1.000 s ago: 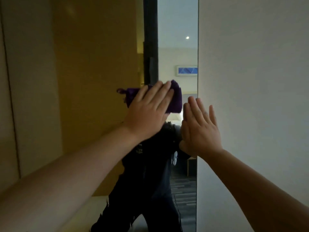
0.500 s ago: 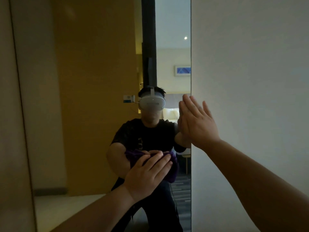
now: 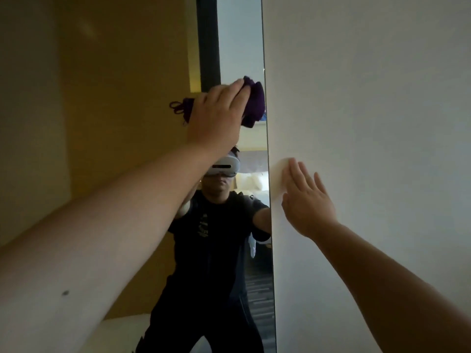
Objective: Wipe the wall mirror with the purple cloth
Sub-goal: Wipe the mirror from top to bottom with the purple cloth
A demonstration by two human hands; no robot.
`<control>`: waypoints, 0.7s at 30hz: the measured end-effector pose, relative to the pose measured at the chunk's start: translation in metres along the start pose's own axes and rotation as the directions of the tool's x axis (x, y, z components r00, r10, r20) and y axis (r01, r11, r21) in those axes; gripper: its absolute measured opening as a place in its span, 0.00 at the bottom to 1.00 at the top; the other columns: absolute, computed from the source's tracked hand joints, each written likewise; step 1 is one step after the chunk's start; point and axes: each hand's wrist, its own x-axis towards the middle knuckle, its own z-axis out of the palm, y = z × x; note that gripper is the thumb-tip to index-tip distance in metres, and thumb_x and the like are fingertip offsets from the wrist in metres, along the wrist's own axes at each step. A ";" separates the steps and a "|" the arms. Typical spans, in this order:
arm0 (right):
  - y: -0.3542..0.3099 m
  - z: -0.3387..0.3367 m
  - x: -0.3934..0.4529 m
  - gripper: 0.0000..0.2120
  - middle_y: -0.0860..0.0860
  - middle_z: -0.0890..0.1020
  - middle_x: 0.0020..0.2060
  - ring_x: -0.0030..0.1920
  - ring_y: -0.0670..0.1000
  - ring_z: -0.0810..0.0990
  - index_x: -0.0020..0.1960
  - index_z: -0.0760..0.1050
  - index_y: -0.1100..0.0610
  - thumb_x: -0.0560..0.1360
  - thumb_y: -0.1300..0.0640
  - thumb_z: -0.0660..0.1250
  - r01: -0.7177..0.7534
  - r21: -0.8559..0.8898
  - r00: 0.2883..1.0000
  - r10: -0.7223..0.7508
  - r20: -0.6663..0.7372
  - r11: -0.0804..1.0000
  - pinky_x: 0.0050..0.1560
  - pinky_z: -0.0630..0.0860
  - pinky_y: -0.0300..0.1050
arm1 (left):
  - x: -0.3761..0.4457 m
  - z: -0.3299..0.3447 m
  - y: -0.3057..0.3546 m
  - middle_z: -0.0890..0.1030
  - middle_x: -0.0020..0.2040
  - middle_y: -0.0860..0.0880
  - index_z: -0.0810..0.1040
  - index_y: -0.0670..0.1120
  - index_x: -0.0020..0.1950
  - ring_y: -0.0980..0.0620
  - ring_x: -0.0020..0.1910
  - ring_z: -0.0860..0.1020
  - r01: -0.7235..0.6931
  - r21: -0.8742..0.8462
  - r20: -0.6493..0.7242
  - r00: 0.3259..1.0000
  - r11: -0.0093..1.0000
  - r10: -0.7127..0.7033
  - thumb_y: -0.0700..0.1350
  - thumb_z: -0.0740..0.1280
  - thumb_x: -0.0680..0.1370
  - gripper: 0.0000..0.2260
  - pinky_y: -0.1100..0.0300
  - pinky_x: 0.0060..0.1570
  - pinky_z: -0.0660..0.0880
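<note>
The tall wall mirror (image 3: 239, 42) fills the left and middle of the view, and its right edge runs down beside a white wall. The bunched purple cloth (image 3: 254, 103) is pressed flat on the glass high up, close to that right edge. My left hand (image 3: 216, 118) lies on top of the cloth with the fingers spread over it. My right hand (image 3: 305, 200) rests open and flat on the white wall, just right of the mirror's edge and lower than the cloth.
The white wall (image 3: 369, 98) takes up the whole right half. The mirror reflects a person in dark clothes with a white headset, a yellow-brown wall, and a bedroom beyond.
My left hand has swept the cloth from low on the mirror up to high near its right edge. My right hand has shifted from the mirror's edge onto the white wall.
</note>
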 end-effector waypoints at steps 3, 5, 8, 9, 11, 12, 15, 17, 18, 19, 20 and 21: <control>0.006 0.006 0.000 0.32 0.55 0.44 0.81 0.80 0.55 0.42 0.81 0.43 0.58 0.82 0.54 0.54 0.019 0.001 0.999 -0.019 -0.050 1.000 0.77 0.41 0.52 | 0.012 0.012 0.011 0.66 0.77 0.44 0.66 0.44 0.76 0.42 0.74 0.66 -0.009 0.046 0.021 1.000 0.999 0.009 0.48 0.63 0.82 0.23 0.44 0.69 0.66; 0.008 0.011 0.000 0.32 0.56 0.50 0.80 0.80 0.57 0.48 0.80 0.49 0.60 0.80 0.55 0.57 0.033 0.001 0.996 -0.033 -0.079 0.999 0.77 0.47 0.54 | -0.005 0.018 0.024 0.66 0.77 0.43 0.66 0.43 0.76 0.41 0.75 0.64 -0.038 0.063 0.005 0.999 0.997 0.038 0.51 0.62 0.82 0.24 0.44 0.71 0.63; 0.010 0.013 0.003 0.31 0.55 0.52 0.80 0.80 0.56 0.48 0.81 0.51 0.58 0.81 0.56 0.57 0.028 0.046 0.995 -0.023 -0.092 0.999 0.78 0.50 0.54 | -0.062 0.029 0.051 0.63 0.79 0.42 0.63 0.42 0.78 0.41 0.77 0.61 -0.187 0.037 0.061 0.981 0.982 0.184 0.52 0.59 0.83 0.26 0.42 0.74 0.59; 0.010 0.013 0.003 0.31 0.54 0.50 0.80 0.80 0.54 0.46 0.81 0.50 0.57 0.81 0.55 0.57 0.027 0.051 0.996 -0.022 -0.083 0.998 0.78 0.49 0.53 | -0.088 0.032 0.061 0.62 0.79 0.42 0.63 0.42 0.78 0.41 0.78 0.60 -0.240 0.019 0.085 0.968 0.971 0.238 0.52 0.58 0.83 0.26 0.42 0.74 0.59; 0.010 0.010 0.002 0.32 0.54 0.49 0.80 0.79 0.54 0.45 0.81 0.49 0.57 0.82 0.53 0.59 0.034 0.049 0.997 -0.031 -0.065 0.998 0.78 0.49 0.52 | -0.137 0.038 0.076 0.63 0.78 0.41 0.64 0.41 0.78 0.41 0.77 0.61 -0.313 -0.004 0.104 0.944 0.950 0.312 0.50 0.57 0.84 0.24 0.42 0.74 0.59; 0.010 0.008 0.001 0.33 0.54 0.48 0.81 0.80 0.54 0.45 0.81 0.49 0.57 0.81 0.53 0.61 0.036 0.051 0.998 -0.032 -0.059 0.998 0.78 0.48 0.52 | -0.158 0.041 0.082 0.64 0.78 0.41 0.64 0.41 0.78 0.40 0.77 0.62 -0.334 -0.008 0.111 0.936 0.943 0.333 0.49 0.55 0.84 0.23 0.42 0.74 0.59; 0.008 0.003 0.001 0.30 0.53 0.47 0.81 0.80 0.53 0.45 0.81 0.48 0.56 0.82 0.57 0.55 0.020 0.071 0.998 -0.016 -0.056 0.997 0.78 0.45 0.50 | -0.213 0.048 0.093 0.63 0.79 0.42 0.62 0.43 0.78 0.40 0.78 0.59 -0.350 -0.024 0.176 0.921 0.937 0.348 0.47 0.54 0.83 0.23 0.42 0.74 0.59; 0.007 -0.001 0.001 0.29 0.52 0.46 0.81 0.80 0.52 0.44 0.81 0.48 0.56 0.83 0.57 0.53 0.003 0.074 0.999 0.000 -0.043 0.997 0.78 0.45 0.50 | -0.253 0.049 0.098 0.63 0.79 0.43 0.63 0.44 0.78 0.40 0.78 0.59 -0.394 -0.045 0.254 0.884 0.918 0.392 0.49 0.57 0.83 0.24 0.42 0.74 0.58; 0.005 -0.003 0.000 0.29 0.51 0.46 0.81 0.80 0.52 0.43 0.81 0.47 0.55 0.83 0.57 0.52 -0.004 0.070 1.000 0.006 -0.029 0.998 0.78 0.46 0.51 | -0.273 0.049 0.100 0.63 0.79 0.43 0.63 0.45 0.78 0.41 0.78 0.60 -0.425 -0.053 0.296 0.858 0.904 0.420 0.50 0.57 0.83 0.24 0.43 0.73 0.59; 0.004 -0.005 0.000 0.29 0.51 0.45 0.81 0.80 0.52 0.43 0.81 0.47 0.55 0.83 0.57 0.52 -0.012 0.071 1.000 0.013 -0.015 0.997 0.79 0.47 0.52 | -0.290 0.047 0.099 0.63 0.79 0.44 0.64 0.46 0.78 0.41 0.77 0.61 -0.449 -0.065 0.329 0.833 0.891 0.444 0.51 0.56 0.83 0.24 0.44 0.72 0.59; 0.003 -0.006 -0.001 0.29 0.52 0.44 0.81 0.80 0.52 0.42 0.81 0.47 0.55 0.83 0.56 0.52 -0.024 0.078 1.000 0.024 0.000 0.997 0.79 0.47 0.53 | -0.301 0.045 0.096 0.64 0.78 0.45 0.65 0.46 0.78 0.42 0.76 0.62 -0.464 -0.080 0.346 0.817 0.882 0.461 0.51 0.56 0.83 0.23 0.46 0.71 0.60; 0.001 -0.008 -0.002 0.29 0.52 0.44 0.81 0.80 0.52 0.42 0.81 0.47 0.55 0.83 0.56 0.52 -0.037 0.090 0.999 0.036 0.010 0.995 0.79 0.48 0.54 | -0.305 0.043 0.092 0.65 0.78 0.45 0.66 0.47 0.77 0.44 0.75 0.64 -0.474 -0.092 0.345 0.810 0.876 0.474 0.51 0.56 0.83 0.23 0.47 0.70 0.62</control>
